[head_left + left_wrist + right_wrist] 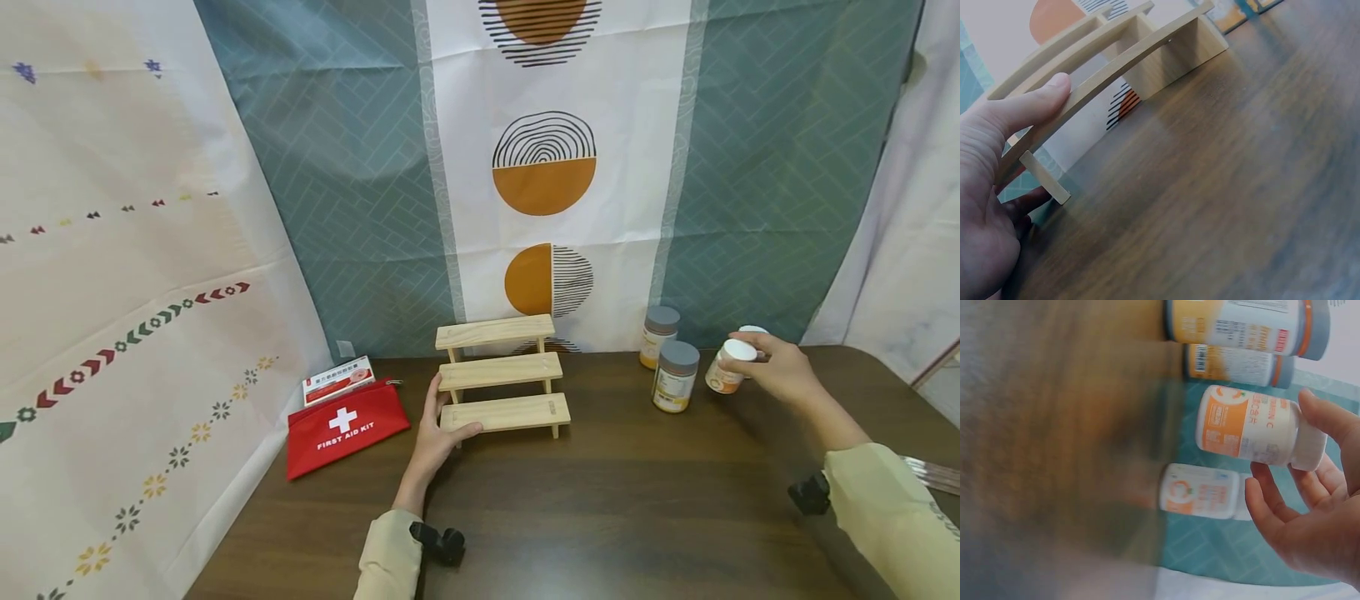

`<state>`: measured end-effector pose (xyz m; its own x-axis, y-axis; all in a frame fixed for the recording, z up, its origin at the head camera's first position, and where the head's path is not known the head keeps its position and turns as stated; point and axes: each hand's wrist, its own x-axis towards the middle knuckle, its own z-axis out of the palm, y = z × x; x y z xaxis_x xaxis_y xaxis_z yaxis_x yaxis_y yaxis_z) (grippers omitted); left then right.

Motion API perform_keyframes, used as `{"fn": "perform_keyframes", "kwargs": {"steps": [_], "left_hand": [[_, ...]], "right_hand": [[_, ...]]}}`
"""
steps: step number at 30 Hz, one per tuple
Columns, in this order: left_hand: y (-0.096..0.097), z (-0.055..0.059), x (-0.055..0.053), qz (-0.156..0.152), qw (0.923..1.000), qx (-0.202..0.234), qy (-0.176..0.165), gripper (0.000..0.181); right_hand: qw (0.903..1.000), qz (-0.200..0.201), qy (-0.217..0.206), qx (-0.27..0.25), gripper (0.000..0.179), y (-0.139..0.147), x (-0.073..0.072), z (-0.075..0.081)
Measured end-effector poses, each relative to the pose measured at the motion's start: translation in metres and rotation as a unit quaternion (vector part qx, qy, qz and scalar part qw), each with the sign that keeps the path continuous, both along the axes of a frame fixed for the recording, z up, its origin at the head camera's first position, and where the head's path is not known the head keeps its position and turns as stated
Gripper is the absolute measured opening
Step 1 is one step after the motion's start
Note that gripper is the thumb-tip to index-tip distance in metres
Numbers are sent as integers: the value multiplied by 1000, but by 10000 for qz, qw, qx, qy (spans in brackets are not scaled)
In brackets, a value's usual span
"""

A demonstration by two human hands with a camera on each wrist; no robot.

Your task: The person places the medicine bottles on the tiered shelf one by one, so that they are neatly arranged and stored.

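Note:
A three-tier wooden stand (501, 371) is at the middle of the table, and my left hand (432, 433) grips its left end. In the left wrist view, the thumb (1044, 100) lies over the lowest step and other fingers go beneath it. On the right, my right hand (780, 367) pinches a white-and-orange vitamin C bottle (1241, 422) by its white cap, between thumb and fingers. This bottle is tilted in the head view. A second such bottle (1200, 490) stands behind it, mostly hidden in the head view.
Two grey-lidded jars (675, 377) (659, 337) stand left of the right hand. A red first aid pouch (348, 429) and a white-and-red medicine box (338, 382) lie left of the stand. Patterned curtains (360, 167) hang behind the table (600, 517).

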<state>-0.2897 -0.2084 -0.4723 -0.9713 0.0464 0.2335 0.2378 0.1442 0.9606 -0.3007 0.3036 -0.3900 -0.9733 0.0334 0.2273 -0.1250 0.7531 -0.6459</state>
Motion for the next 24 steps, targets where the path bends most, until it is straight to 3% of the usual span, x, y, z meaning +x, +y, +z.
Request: {"fn": "perform_keyframes", "kwargs": {"steps": [7,14,24], "left_hand": [[-2,-1,-1,56,10000,58,-3,107],[1,-3,-3,-74,9999,77,4,107],[-2,-3,-4,-31,9999,121,41,106]], "right_hand": [[9999,137,-31,-18,67,-11,4,30],[9998,-60,103,-178,71,-21,6,62],[9960,-106,430,-772,75,-72,-6,104]]}}
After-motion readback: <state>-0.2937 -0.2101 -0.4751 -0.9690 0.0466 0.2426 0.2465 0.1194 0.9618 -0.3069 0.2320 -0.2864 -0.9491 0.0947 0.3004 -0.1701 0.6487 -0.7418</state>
